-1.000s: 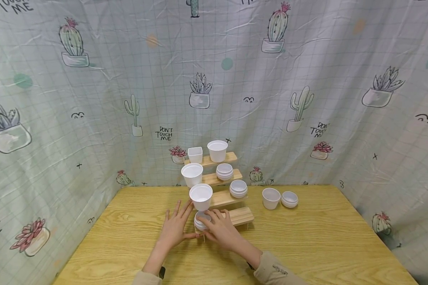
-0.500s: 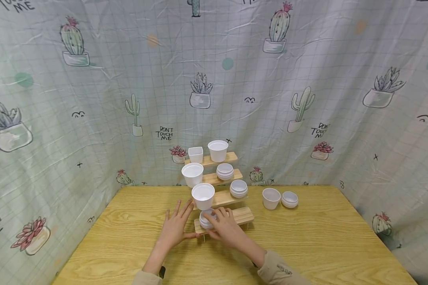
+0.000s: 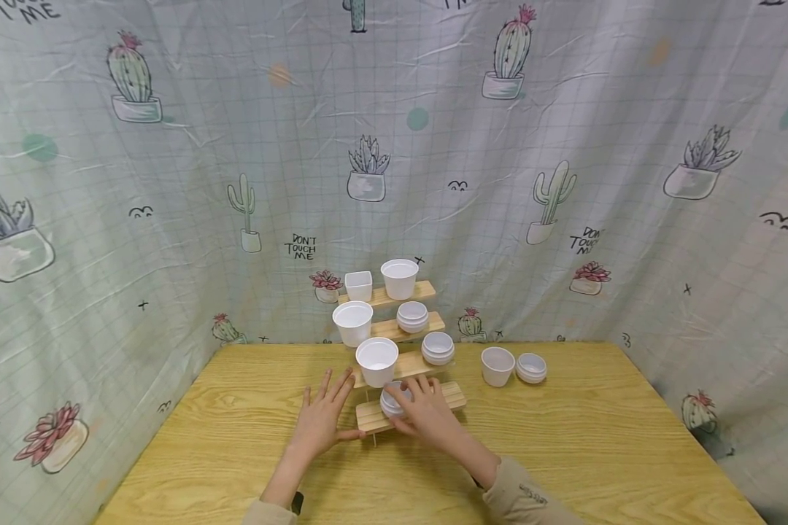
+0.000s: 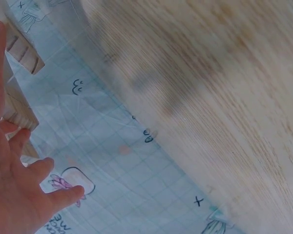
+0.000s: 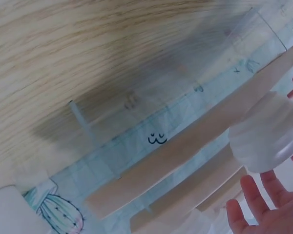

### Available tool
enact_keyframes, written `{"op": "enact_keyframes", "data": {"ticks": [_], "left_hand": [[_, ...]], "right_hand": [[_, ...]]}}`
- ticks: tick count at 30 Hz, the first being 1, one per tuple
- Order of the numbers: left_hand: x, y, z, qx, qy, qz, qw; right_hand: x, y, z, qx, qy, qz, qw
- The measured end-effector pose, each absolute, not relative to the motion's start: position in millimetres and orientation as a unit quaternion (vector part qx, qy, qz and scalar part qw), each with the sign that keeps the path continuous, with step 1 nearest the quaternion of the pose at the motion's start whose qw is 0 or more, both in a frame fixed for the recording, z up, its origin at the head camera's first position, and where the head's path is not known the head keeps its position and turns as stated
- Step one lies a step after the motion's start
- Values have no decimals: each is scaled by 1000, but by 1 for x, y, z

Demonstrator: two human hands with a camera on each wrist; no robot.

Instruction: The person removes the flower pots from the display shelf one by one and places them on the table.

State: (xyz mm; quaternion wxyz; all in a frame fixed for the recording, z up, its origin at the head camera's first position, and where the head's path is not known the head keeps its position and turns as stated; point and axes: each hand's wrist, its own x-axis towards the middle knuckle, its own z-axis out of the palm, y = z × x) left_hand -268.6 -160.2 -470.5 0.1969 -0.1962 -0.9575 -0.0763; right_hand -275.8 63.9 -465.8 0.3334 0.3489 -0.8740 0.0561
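Note:
A small round ribbed white pot [image 3: 387, 405] stands on the bottom step [image 3: 371, 421] of a tiered wooden shelf. My right hand [image 3: 428, 417] grips this pot from its right, covering part of it. In the right wrist view the pot [image 5: 263, 134] shows beside the curled fingers [image 5: 254, 197]. At the left end of the shelf, my left hand [image 3: 320, 421] has its fingers spread, with the thumb at the bottom step's corner and fingertips by the step above. The left wrist view shows the left hand [image 4: 14, 195] near the step ends.
A taller white pot [image 3: 377, 362] and a ribbed pot [image 3: 438, 348] stand on the step above. More white pots fill the upper steps, including a square one [image 3: 358, 286]. Right of the shelf, a tapered pot [image 3: 497, 367] and a ribbed pot [image 3: 531, 368] stand on the table.
My right hand has moved the small pot rightward along the bottom step. The taller pot above has also shifted slightly right. My left hand has stayed in place.

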Motion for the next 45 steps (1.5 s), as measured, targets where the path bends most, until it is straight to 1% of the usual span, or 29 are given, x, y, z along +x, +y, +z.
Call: {"op": "enact_keyframes", "data": {"ticks": [11, 25, 33, 41, 45], "left_hand": [[-269, -160, -471, -194, -960, -79, 185], [-267, -160, -470, -194, -959, -92, 185], [-268, -160, -470, -195, -959, -89, 188], [-270, -160, -472, -195, -958, -89, 189], [-271, -160, -473, -193, -959, -82, 190]], "right_hand": [[-278, 57, -469, 358, -862, 73, 350], [-279, 59, -475, 355, -876, 81, 315], [-278, 64, -473, 341, -882, 80, 316], [-278, 71, -472, 335, -891, 97, 291], [-278, 75, -472, 336, -888, 94, 300]]}}
